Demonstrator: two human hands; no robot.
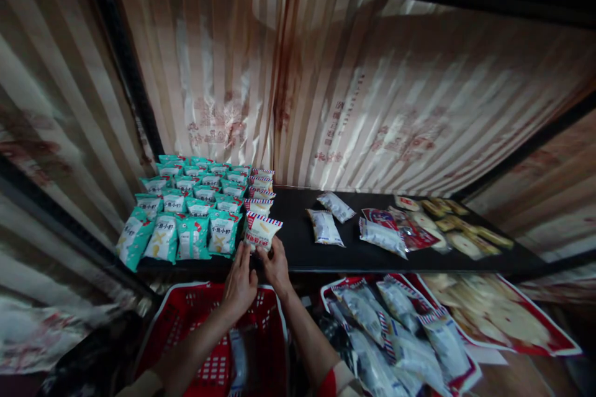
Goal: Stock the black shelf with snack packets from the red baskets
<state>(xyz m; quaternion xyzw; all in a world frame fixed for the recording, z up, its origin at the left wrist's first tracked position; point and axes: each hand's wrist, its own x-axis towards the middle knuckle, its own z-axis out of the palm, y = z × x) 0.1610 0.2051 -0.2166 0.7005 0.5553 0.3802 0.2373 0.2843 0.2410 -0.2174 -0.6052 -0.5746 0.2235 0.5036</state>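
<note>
Clock directions taken from the held packet. Nearest, at 7 o'clock: one red basket [186, 313], perforated, with a pale packet [238, 360] lying inside. At 4 o'clock: a second basket [471, 373], red with a white rim, heaped with silvery packets [414, 353]. Beyond it, between 3 and 4 o'clock: a third basket [560, 342], holding flat, pale packs [498, 313]. Next, at the shelf's front edge: two bare hands. Right hand [277, 265], pinching the lower right corner of one striped packet [261, 232]; left hand [241, 288], fingers extended against its lower left side, firmness of hold cannot be told. The striped packet stands upright at the front of the black shelf [291, 223], printed face outward. At 9 to 10 o'clock: teal packets [192, 237], upright, in several rows. At 3 o'clock, lying flat: loose white packets [326, 227], then red packs [421, 229] and tan packs [487, 236]. Behind the striped packet, at 12 o'clock: a single file of similar packets [258, 206]. Farthest, at 12 o'clock: a pleated, printed curtain [209, 74], beside a black post [123, 49] at 11 o'clock.
</note>
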